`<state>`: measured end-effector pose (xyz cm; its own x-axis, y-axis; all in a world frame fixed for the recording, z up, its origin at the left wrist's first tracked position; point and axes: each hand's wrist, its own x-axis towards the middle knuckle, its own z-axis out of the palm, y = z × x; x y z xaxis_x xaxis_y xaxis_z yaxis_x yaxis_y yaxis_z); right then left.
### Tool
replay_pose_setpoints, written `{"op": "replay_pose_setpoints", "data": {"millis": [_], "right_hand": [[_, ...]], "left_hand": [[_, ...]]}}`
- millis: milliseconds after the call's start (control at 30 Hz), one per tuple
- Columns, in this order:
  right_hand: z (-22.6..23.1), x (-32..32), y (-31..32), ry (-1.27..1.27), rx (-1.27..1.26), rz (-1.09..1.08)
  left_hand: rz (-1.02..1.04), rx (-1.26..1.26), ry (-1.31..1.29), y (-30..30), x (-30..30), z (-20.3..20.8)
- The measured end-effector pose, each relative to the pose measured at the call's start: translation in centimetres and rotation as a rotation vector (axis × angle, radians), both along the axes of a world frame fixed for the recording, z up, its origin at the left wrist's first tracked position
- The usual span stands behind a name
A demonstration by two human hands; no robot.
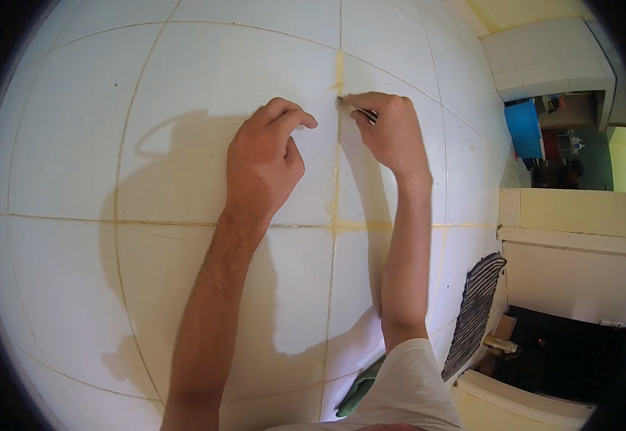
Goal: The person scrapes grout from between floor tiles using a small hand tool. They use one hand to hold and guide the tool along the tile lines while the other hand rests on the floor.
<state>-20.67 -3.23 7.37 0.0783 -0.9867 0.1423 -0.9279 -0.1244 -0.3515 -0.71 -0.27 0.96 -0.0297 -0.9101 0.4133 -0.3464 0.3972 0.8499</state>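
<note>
My right hand (393, 133) is closed around a thin dark tool (372, 116), mostly hidden by the fingers. Its tip meets the upright joint line between white floor tiles (277, 65). Just beyond that tip, yellow grout (339, 68) fills and smears over the joint; on the near side the line looks thinner and darker. To the left, my left hand (264, 154) hovers over a tile with its fingers loosely bent, thumb and forefinger apart. Nothing that I can make out is in it.
More yellow grout (360, 226) marks a joint crossing near my right forearm. A striped dark mat (475, 309) lies at the right by a doorway. Green cloth (360, 390) shows beside my right sleeve. A blue container (523, 129) stands far right, under a tiled counter (554, 57).
</note>
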Motion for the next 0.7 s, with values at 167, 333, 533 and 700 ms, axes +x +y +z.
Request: {"op": "replay_pose_setpoints", "data": {"millis": [167, 333, 533, 700], "right_hand": [[0.0, -0.4, -0.1, -0.038, -0.041, 0.030], [-0.6, 0.6, -0.4, 0.002, -0.068, -0.049], [0.5, 1.3, -0.1, 0.045, 0.025, -0.062], [0.0, 1.3, -0.2, -0.032, -0.004, -0.132]], "left_hand": [[-0.034, 0.021, -0.018, 0.0, 0.1, 0.0], [-0.031, 0.012, 0.000, 0.0, 0.0, 0.1], [-0.024, 0.009, -0.002, 0.0, 0.2, 0.1], [-0.030, 0.018, -0.008, 0.0, 0.0, 0.2]]}}
